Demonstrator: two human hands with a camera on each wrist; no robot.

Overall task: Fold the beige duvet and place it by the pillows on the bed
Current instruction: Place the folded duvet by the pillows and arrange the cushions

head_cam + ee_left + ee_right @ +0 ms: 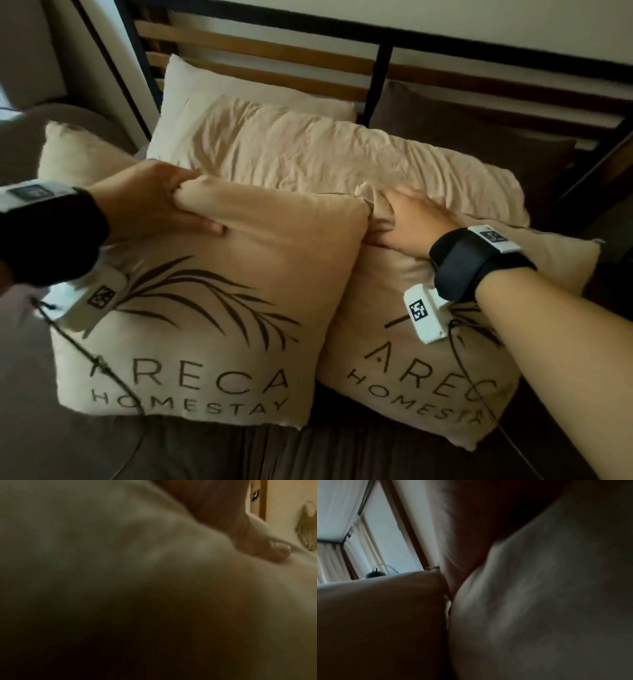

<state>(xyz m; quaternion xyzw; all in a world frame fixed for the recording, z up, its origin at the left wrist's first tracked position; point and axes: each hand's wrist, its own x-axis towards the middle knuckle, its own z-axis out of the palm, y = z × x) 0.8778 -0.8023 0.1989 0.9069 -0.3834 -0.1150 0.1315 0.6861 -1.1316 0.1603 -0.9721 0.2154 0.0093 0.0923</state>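
Beige cloth fills most of what I can see: the duvet lies folded and rumpled across the head of the bed, resting on a white pillow and a dark one, both largely hidden under it. In front stand two printed cushions, the left cushion overlapping the right cushion, whose lettering is partly covered by a forearm. The left hand pinches the top corner of the left cushion, thumb on the front and fingers curled behind, out of sight. The right hand lies flat with fingers spread where the duvet meets the right cushion; its fingertips sink into a fold. Both wrist views are dark, blurred cloth; only a thumb shows clearly. A slatted headboard runs behind.
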